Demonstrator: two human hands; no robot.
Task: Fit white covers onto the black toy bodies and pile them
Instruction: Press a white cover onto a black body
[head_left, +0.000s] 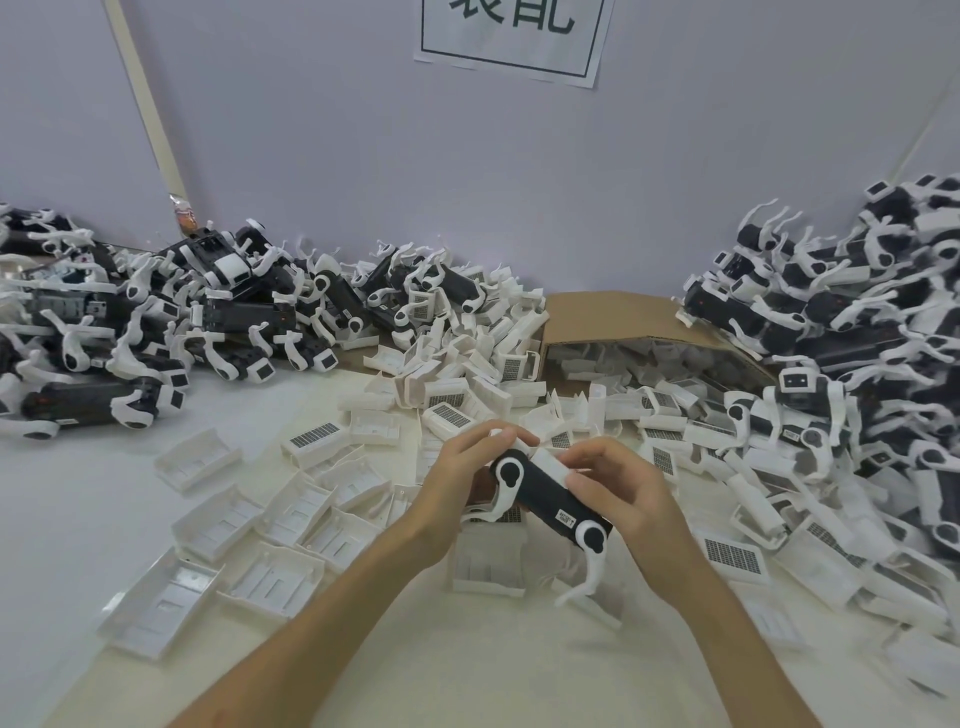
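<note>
Seen from the head camera, the left grip is curled round the far end of a black toy body. The right grip pinches a white cover against the body's top edge. The body hangs between them, above the pale worktop. The cover looks part-seated to me, so next it needs pressing flush before the toy goes on a heap. Loose covers lie left of and beneath the grips, and more spill from a cardboard box beyond. Toy heaps flank both sides, and a paper sign hangs on the wall beyond.
</note>
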